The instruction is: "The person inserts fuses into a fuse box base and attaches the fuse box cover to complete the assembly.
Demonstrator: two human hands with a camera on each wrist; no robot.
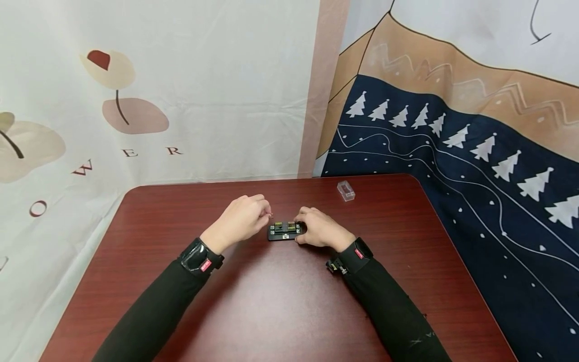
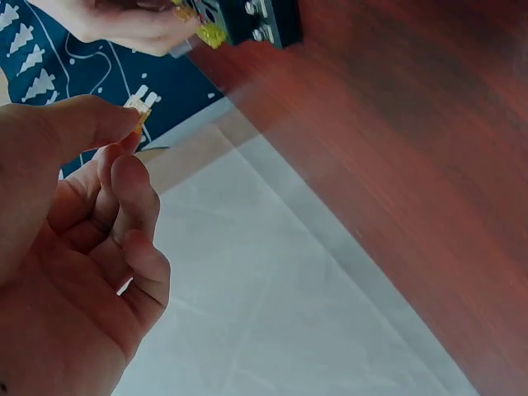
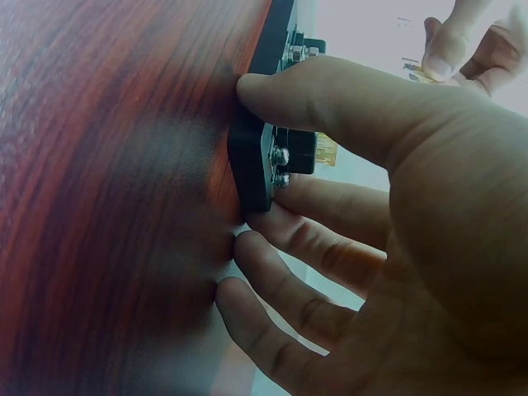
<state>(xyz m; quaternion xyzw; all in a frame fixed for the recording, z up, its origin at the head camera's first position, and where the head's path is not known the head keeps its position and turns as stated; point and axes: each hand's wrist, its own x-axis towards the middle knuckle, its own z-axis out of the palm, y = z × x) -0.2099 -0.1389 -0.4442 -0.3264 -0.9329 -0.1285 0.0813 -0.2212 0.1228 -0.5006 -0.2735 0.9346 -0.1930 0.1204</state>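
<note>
A small blade fuse (image 2: 143,101), pale with an orange tint and two flat prongs, is pinched between the thumb and index finger of my left hand (image 1: 242,217). Its prongs point away from the palm. Left and right of each other, my two hands flank a black fuse block (image 1: 280,237) lying on the table. My right hand (image 1: 320,229) grips the block's right end, thumb on the near edge and fingers at the far side. Metal screw terminals (image 3: 282,156) show along the block, and a yellow fuse (image 3: 327,151) stands out from its top.
A clear plastic box (image 1: 346,191) sits near the back edge of the reddish-brown table (image 1: 280,306). Behind the table hang a white printed cloth (image 1: 226,100) and a dark blue one with white trees (image 1: 407,146).
</note>
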